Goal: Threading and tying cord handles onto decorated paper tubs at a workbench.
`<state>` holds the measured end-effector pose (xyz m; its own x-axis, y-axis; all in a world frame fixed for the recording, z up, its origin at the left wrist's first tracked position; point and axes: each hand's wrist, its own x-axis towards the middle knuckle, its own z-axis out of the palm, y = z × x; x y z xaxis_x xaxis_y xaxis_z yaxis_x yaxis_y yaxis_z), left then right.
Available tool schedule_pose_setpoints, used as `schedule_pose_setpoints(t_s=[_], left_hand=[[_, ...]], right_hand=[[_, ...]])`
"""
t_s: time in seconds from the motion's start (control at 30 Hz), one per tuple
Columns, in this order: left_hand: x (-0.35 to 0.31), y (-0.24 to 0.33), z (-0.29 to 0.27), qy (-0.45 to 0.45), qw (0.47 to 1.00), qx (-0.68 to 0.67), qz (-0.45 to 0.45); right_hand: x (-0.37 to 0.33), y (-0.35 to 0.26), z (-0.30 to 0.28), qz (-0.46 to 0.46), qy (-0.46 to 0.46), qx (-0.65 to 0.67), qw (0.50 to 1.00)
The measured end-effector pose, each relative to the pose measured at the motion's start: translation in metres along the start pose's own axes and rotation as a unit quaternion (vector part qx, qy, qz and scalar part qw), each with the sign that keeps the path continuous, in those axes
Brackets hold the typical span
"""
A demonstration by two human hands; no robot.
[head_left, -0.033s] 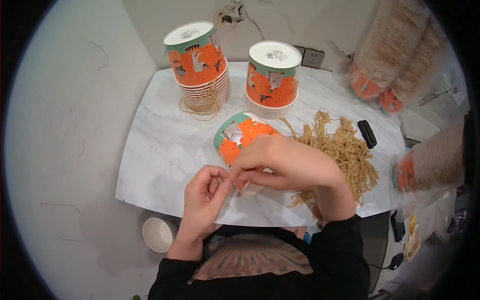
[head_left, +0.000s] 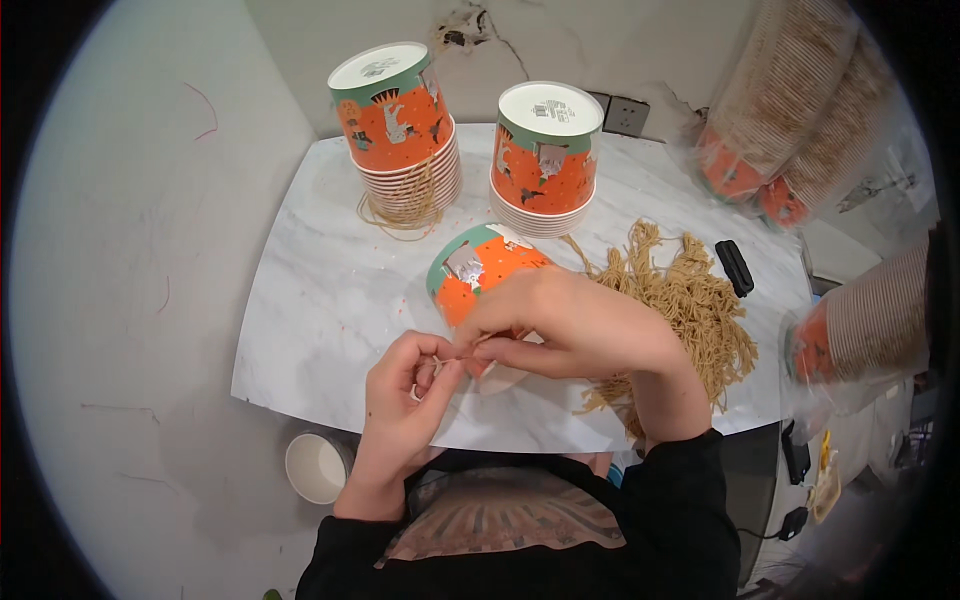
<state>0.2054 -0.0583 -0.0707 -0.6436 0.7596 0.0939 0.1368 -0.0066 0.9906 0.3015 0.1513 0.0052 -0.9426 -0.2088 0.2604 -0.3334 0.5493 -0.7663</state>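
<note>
String [head_left: 449, 361] is pinched by fingertips of left hand [head_left: 408, 388] and, maybe, right hand [head_left: 550, 312] — likely so it's held tight — near the orange cup [head_left: 462, 290].

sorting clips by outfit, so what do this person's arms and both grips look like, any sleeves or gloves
The left grip and right grip are ungloved; no watch or bracelet shows. The arms have black sleeves ending well short of each grip. They belong to a black top with a brownish, ray-like print in front.
</note>
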Motion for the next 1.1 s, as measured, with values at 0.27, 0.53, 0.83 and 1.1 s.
schedule_pose_setpoints(t_s=[0.27, 0.53, 0.83, 1.1], left_hand=[[-0.01, 0.027, 0.002, 0.055, 0.949, 0.225, 0.216], [-0.012, 0.021, 0.004, 0.037, 0.972, 0.16, 0.167], [-0.004, 0.016, 0.01, 0.051, 0.997, -0.055, 0.002], [0.01, 0.003, -0.007, -0.045, 0.993, -0.108, -0.017]], right_hand=[[-0.001, -0.007, 0.015, 0.087, 0.039, -0.036, 0.995], [-0.002, -0.009, 0.015, 0.064, 0.016, -0.035, 0.997], [-0.002, -0.011, 0.016, 0.033, 0.002, -0.055, 0.998], [0.005, -0.011, 0.026, -0.048, 0.055, -0.127, 0.989]])
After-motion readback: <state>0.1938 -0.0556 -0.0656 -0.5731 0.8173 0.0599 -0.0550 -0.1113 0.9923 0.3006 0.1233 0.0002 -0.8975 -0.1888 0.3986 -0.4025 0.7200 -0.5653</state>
